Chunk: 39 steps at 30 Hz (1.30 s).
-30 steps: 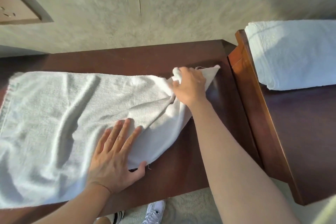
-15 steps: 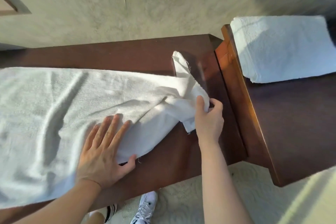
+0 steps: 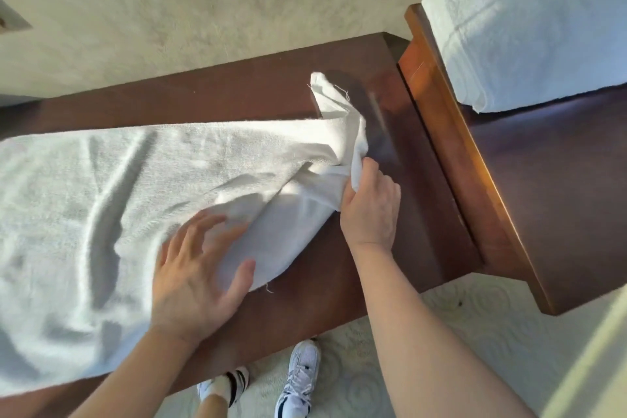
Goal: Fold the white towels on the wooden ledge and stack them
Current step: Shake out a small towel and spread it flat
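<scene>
Since a second ago, right hand (image 3: 369,210) has shifted to pinch towel (image 3: 101,200) end mid-frame, left hand (image 3: 193,275) flat, open; next, square that end.

towels: you've got 2, spread towel (image 3: 112,200) and folded towel (image 3: 529,41)
hands: 2, left hand (image 3: 193,278), right hand (image 3: 371,210)
shoes: 2, left shoe (image 3: 222,387), right shoe (image 3: 298,380)

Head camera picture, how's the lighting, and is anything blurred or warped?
Head view: warm sunlight falls from the right, brightest on the folded towel stack and the raised wooden edge; creases in the spread towel cast soft shadows; the left hand shows slight motion blur at its fingers; the wide lens bows the ledge.
</scene>
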### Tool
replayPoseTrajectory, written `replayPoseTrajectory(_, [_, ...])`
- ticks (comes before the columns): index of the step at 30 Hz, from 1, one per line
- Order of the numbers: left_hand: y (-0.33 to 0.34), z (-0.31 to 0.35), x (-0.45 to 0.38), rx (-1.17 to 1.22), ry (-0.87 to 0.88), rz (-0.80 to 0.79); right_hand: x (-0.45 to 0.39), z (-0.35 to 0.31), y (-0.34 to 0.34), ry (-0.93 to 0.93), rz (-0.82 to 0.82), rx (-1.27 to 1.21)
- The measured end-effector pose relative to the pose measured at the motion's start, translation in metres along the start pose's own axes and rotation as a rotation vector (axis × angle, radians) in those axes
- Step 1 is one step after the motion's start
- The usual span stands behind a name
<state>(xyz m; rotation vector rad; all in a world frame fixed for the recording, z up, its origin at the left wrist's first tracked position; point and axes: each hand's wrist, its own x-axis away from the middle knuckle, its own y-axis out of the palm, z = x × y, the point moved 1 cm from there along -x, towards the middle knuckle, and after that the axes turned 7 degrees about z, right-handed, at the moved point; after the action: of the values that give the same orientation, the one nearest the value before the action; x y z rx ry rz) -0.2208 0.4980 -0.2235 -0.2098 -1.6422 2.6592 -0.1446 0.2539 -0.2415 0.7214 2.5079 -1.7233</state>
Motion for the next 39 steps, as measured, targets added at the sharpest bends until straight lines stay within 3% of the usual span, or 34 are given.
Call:
replayPoseTrajectory(3, [-0.004, 0.027, -0.039, -0.019, -0.004, 0.070, 0.003, 0.002, 0.003, -0.023, 0.006, 0.030])
replayPoseTrajectory(6, [0.011, 0.062, -0.104, 0.108, 0.212, 0.066, 0.002, 0.004, 0.004, -0.020, -0.016, 0.049])
replayPoseTrajectory(8, [0.030, 0.080, -0.143, 0.138, 0.349, -0.048, 0.002, 0.005, 0.006, -0.016, -0.026, 0.046])
replayPoseTrajectory(11, [0.063, 0.082, -0.176, -0.026, 0.434, -0.265, 0.002, 0.009, 0.009, -0.018, 0.002, 0.026])
replayPoseTrajectory(18, [0.063, 0.020, -0.230, -0.264, 0.219, -0.303, 0.003, 0.012, 0.010, 0.005, 0.071, 0.082])
replayPoseTrajectory(21, [0.054, -0.006, -0.248, -0.272, 0.136, -0.199, 0.004, 0.012, 0.011, 0.037, 0.077, 0.081])
replayPoseTrajectory(24, [0.045, -0.012, -0.248, -0.186, 0.172, 0.031, 0.003, 0.010, 0.011, 0.067, 0.078, 0.067])
replayPoseTrajectory(27, [0.037, 0.012, -0.219, -0.019, 0.369, 0.225, 0.003, 0.010, 0.010, 0.067, 0.074, 0.081])
replayPoseTrajectory(30, [0.041, 0.033, -0.155, 0.092, 0.490, 0.073, 0.005, 0.009, 0.010, 0.054, 0.068, 0.100])
replayPoseTrajectory(33, [0.055, 0.030, -0.121, -0.042, 0.450, -0.087, 0.003, 0.011, 0.011, 0.030, 0.080, 0.082])
replayPoseTrajectory(37, [0.063, 0.031, -0.125, -0.136, 0.424, -0.114, 0.005, 0.012, 0.014, 0.022, 0.074, 0.003])
replayPoseTrajectory(39, [0.065, 0.030, -0.126, -0.124, 0.422, -0.103, 0.006, 0.010, 0.009, 0.117, 0.065, -0.062])
